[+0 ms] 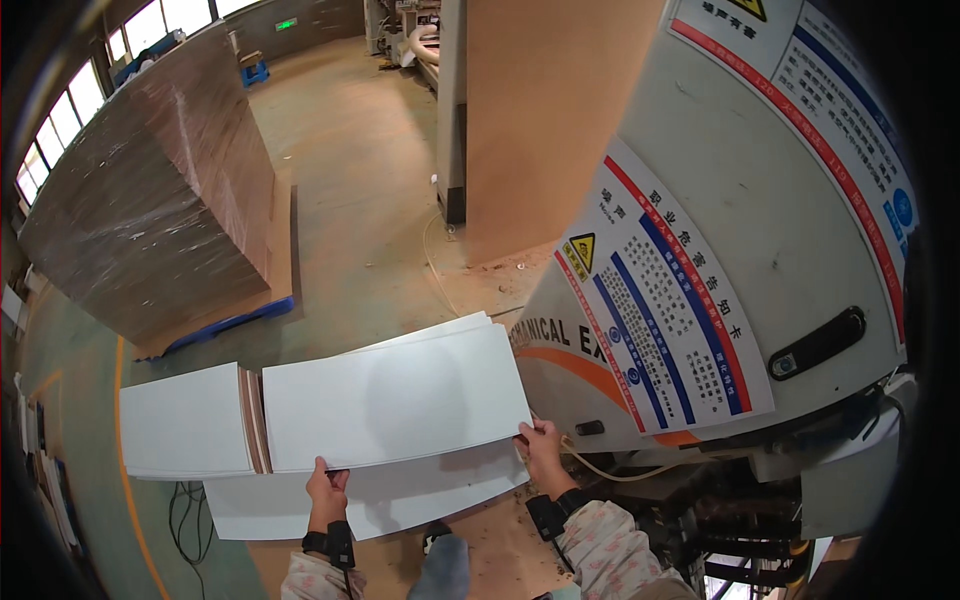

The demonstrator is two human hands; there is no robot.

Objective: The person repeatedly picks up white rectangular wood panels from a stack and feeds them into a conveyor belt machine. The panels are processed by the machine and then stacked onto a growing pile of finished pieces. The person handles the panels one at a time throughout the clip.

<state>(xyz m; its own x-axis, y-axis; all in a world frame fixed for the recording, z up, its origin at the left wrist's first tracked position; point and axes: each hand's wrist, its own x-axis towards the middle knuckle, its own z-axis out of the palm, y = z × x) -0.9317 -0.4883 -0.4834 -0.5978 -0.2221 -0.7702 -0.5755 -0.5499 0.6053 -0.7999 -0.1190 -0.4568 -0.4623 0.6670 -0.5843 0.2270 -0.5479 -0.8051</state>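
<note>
A long white board [400,395] lies in front of me, on top of other white boards. My left hand [325,492] pinches its near edge, left of the middle. At its near right corner, my right hand [544,455] is closed on the edge. Both thumbs and fingers are partly hidden by the board and by each other. Below the near edge a lower white board [430,490] shows. To the left stands a stack of white boards [185,420] with brown side edges, beside the one I hold.
On the right is a grey machine housing [720,150] with warning signs and a black handle [817,343]. A film-wrapped stack [140,190] stands on a blue pallet at far left. A black cable [187,520] lies on the floor; my shoe [437,535] is near the boards.
</note>
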